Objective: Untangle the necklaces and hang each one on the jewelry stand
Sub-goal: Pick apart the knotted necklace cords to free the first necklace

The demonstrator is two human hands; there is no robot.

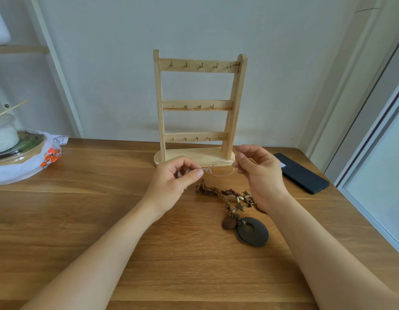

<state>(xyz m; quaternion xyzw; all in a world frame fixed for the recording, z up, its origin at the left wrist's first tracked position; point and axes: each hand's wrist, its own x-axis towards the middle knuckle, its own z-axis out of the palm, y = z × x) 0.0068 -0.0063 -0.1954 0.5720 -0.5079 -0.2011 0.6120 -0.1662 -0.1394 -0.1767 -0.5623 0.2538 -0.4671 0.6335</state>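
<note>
A wooden jewelry stand [198,106] with three hook rails stands at the back of the table; nothing hangs on its hooks. A thin pale necklace [218,170] is stretched in the air between my hands, just in front of the stand's base. My left hand [174,182] pinches its left end between thumb and fingers. My right hand [258,173] pinches its right end. A brown braided necklace [225,195] with a star charm, beads and a dark round pendant [253,231] lies on the table below, partly under my right wrist.
A black phone [302,173] lies at the right near the table's edge. At the left edge a glass bowl sits on a white plastic bag [26,162] with orange print. The wooden table [104,220] meets a wall behind the stand.
</note>
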